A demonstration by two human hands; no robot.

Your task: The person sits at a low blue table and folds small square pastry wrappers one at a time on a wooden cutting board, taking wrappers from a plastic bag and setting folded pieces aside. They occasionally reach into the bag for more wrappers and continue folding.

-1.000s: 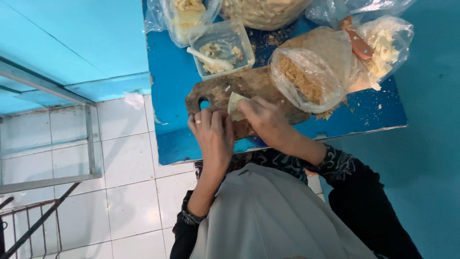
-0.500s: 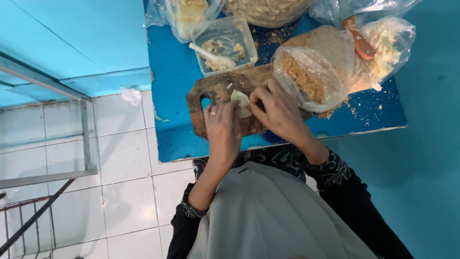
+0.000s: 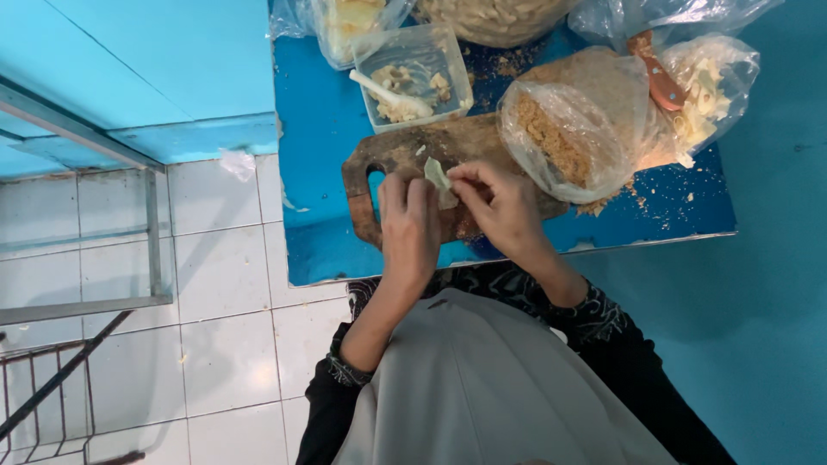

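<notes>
Both hands were over the wooden cutting board (image 3: pixel 405 151) at centre frame, working one pale thin wrapper sheet (image 3: pixel 438 176). Left hand (image 3: pixel 409 224) lay flat-ish on the board, fingers together and extended toward the top of the frame, fingertips touching the sheet's left edge. Right hand (image 3: pixel 500 202) was pinched on the sheet's right side, thumb and forefinger closed on it, other fingers curled. The sheet sat between the two hands, partly lifted, upper tip pointing to the top of the frame.

Board rested on a blue table (image 3: pixel 327 112), handle hole to the left. Just above the board: a clear plastic tub (image 3: pixel 452 65) with pale filling and a white spoon (image 3: pixel 383 90) lying in it. Right of the board, touching its edge: a clear bag of brown crumbs (image 3: pixel 560 129). Upper right: another clear bag with pale strips (image 3: pixel 706 95), and a brown-handled tool (image 3: pixel 656 77) between the two bags. Crumbs were scattered on the table at right. White tiled floor (image 3: pixel 224 284) at lower left
</notes>
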